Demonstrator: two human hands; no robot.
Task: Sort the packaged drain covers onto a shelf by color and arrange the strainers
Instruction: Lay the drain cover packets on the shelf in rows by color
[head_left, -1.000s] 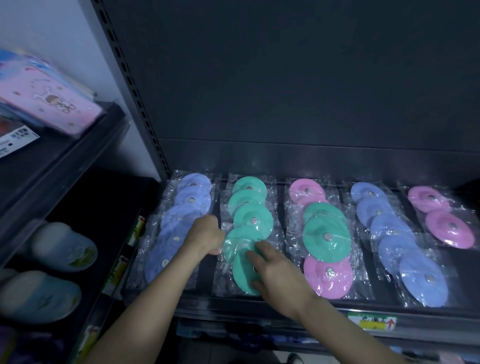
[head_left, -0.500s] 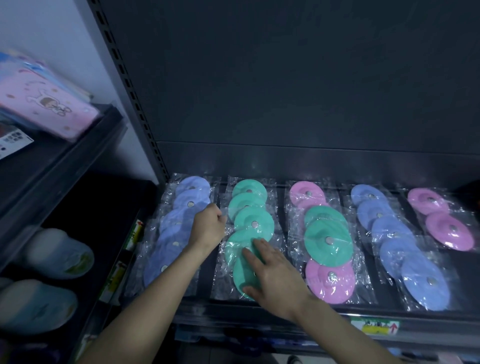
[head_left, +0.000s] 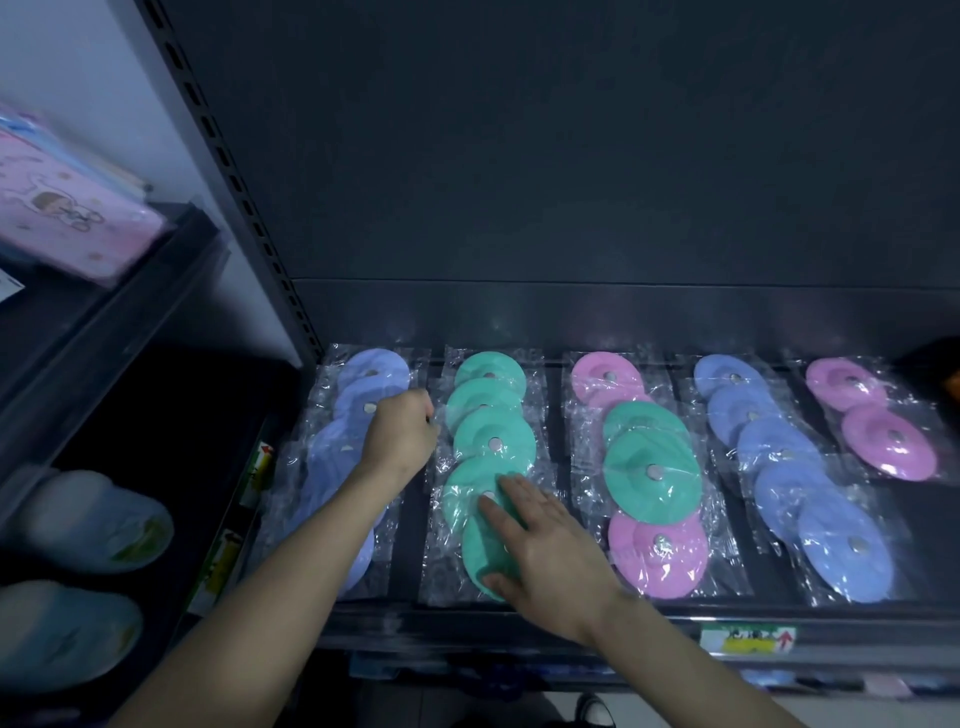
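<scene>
Packaged drain covers lie in five columns on the dark shelf (head_left: 587, 616): blue (head_left: 371, 371), green (head_left: 493, 441), a mixed column of pink (head_left: 660, 556) and green (head_left: 649, 467), blue (head_left: 836, 551), and pink (head_left: 888, 447). My left hand (head_left: 400, 436) sits between the left blue column and the green one, fingers curled at the plastic edge of a green package. My right hand (head_left: 545, 545) lies flat with straight fingers on the two front green covers. The fingertips of my left hand are hidden.
A perforated upright post (head_left: 244, 202) bounds the shelf on the left. Beyond it a side shelf holds a pink printed pack (head_left: 67, 218), with pale slippers (head_left: 88, 519) below. A yellow-green price label (head_left: 748, 639) sits on the shelf's front rail.
My left hand has slid farther back along the edge of the green column. My right hand has stayed pressed on the front green covers, shifting slightly back.
</scene>
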